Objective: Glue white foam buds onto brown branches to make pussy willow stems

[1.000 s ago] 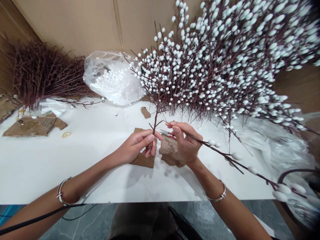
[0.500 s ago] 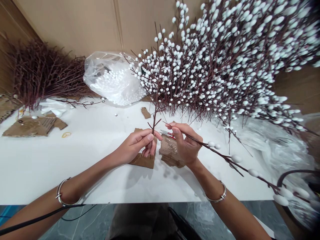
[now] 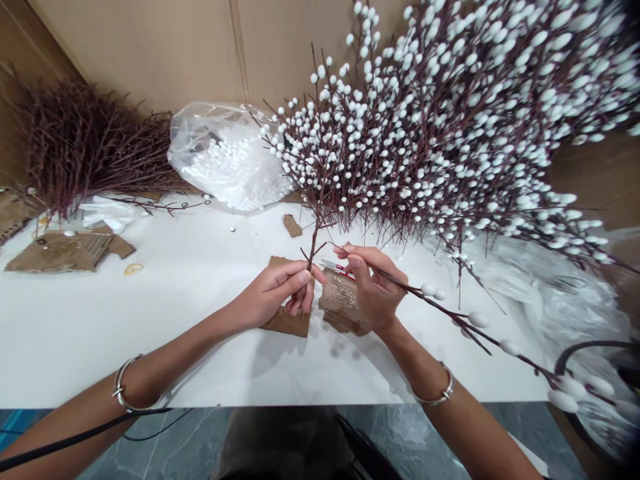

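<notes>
My left hand (image 3: 278,291) pinches the stem of an upright dark red twig (image 3: 313,235) between thumb and forefinger, above a scrap of brown cardboard (image 3: 287,321). My right hand (image 3: 371,285) is closed around a long dark red branch (image 3: 450,312) that runs down to the right and carries white foam buds (image 3: 477,319). The bare tip of that branch points left towards the left hand's twig. Under the right hand lies another cardboard piece (image 3: 340,300) smeared with glue, and a small red-handled tool (image 3: 336,267) behind the fingers.
A big heap of finished branches with white buds (image 3: 450,120) fills the back right. A clear bag of white foam beads (image 3: 230,160) lies at the back centre, bare twigs (image 3: 85,143) at the back left. Cardboard scraps (image 3: 65,252) and a white glove (image 3: 107,213) lie on the white table (image 3: 150,320).
Almost nothing differs. Both hands keep their grip; the left hand's twig has tilted slightly to the right and the two stems stay close together.
</notes>
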The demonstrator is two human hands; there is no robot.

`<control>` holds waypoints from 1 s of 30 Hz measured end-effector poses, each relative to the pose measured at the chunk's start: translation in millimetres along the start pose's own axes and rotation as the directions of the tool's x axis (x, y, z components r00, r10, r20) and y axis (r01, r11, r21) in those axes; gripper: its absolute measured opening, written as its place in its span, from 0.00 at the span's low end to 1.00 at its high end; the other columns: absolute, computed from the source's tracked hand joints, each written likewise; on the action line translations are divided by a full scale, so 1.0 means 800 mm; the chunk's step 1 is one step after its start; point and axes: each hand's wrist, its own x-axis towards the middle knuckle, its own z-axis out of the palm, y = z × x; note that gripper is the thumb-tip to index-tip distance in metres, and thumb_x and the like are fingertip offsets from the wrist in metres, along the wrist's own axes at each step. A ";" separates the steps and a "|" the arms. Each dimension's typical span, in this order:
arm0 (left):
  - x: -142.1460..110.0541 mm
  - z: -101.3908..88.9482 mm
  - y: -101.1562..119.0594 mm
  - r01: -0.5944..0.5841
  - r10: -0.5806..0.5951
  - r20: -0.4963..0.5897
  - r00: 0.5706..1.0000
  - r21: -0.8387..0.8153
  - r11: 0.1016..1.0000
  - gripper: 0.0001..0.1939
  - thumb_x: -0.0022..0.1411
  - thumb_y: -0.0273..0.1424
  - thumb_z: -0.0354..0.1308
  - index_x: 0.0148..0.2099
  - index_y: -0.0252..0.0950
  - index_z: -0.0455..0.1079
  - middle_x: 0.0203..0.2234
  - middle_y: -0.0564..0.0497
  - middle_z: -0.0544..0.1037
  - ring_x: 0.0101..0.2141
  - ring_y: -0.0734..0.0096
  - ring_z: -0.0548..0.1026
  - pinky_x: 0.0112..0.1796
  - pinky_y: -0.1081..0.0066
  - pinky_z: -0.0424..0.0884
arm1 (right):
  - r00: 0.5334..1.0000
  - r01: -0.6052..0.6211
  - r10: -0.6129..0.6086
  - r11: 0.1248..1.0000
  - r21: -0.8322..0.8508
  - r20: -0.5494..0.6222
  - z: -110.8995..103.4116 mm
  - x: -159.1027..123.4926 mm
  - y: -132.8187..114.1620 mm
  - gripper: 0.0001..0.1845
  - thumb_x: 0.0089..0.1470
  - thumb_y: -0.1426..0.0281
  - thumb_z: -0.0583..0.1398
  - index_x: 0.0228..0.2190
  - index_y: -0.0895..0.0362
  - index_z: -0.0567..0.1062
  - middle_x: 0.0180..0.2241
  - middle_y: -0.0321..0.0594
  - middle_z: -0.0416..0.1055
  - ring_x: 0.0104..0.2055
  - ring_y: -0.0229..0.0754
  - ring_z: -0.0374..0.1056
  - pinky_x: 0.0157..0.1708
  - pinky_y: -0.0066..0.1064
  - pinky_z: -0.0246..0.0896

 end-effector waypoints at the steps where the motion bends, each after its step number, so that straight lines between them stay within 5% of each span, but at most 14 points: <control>1: 0.000 0.000 0.000 0.000 0.000 0.001 1.000 0.001 1.000 0.18 0.72 0.41 0.47 0.47 0.31 0.69 0.24 0.53 0.73 0.21 0.78 0.67 0.25 0.76 0.63 | 1.000 -0.002 0.002 1.000 0.000 0.003 0.000 0.000 0.000 0.07 0.60 0.70 0.61 0.37 0.49 0.80 0.36 0.36 0.81 0.36 0.40 0.78 0.36 0.36 0.77; 30: 0.000 0.000 -0.001 -0.025 0.027 -0.026 0.999 0.061 0.998 0.17 0.72 0.39 0.47 0.47 0.31 0.70 0.22 0.55 0.72 0.21 0.79 0.67 0.25 0.77 0.64 | 0.996 0.084 -0.083 0.996 0.026 -0.018 0.002 0.004 -0.005 0.09 0.58 0.75 0.62 0.36 0.49 0.80 0.33 0.33 0.81 0.37 0.40 0.76 0.39 0.38 0.72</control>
